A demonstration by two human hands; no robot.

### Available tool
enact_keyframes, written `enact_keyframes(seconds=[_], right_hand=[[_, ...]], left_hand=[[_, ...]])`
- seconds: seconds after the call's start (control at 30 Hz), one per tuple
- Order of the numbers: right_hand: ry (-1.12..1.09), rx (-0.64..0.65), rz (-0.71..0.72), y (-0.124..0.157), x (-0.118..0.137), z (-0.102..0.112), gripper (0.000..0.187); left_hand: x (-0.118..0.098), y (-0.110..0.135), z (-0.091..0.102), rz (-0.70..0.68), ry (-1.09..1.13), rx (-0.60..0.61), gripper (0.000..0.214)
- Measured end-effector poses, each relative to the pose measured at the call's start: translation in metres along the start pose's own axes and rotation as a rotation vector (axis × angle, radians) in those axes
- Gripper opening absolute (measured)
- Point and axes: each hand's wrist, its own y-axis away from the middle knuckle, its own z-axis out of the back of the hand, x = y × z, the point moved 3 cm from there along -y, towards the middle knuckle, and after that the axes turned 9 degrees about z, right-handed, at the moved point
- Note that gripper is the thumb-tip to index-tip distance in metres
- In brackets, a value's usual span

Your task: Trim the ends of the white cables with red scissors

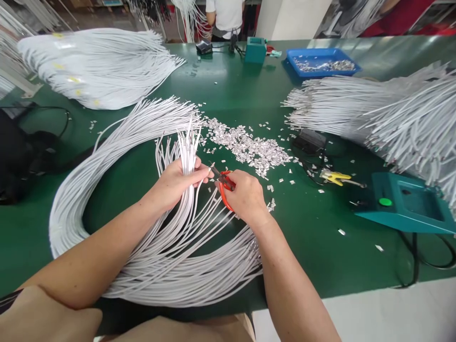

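My left hand (pixel 180 183) is closed around a bunch of white cables (pixel 188 142), their ends standing up above the fingers. Closed on the red handles of a pair of pliers (pixel 226 190), my right hand (pixel 249 194) is just to the right of it. The dark jaws of the pliers point left and meet the left fingertips, where a single cable end seems to be; the exact contact is too small to tell. A large curved bundle of white cables (pixel 67 209) lies around and below both hands. Small silvery pieces (pixel 249 147) are strewn beyond the right hand.
A blue tray (pixel 299 71) holding small metal pieces is at the back. More cable bundles lie at left (pixel 96 66) and right (pixel 331 104). Yellow-handled pliers (pixel 335 177) and a teal device (pixel 402 199) sit to the right. A person (pixel 228 16) stands beyond the green table (pixel 309 256).
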Motion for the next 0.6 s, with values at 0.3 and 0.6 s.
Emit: enact_keyframes(seconds=[0.3, 0.6], right_hand=[[0.083, -0.01, 0.05, 0.0011, -0.0002, 0.0013, 0.032], [-0.004, 0.004, 0.036, 0.0012, 0.0005, 0.0025, 0.036]], left_hand=[[-0.0033, 0.0027, -0.0036, -0.037, -0.096, 0.012, 0.02], [-0.0014, 0.0013, 0.0001, -0.075, -0.175, 0.052, 0.02]])
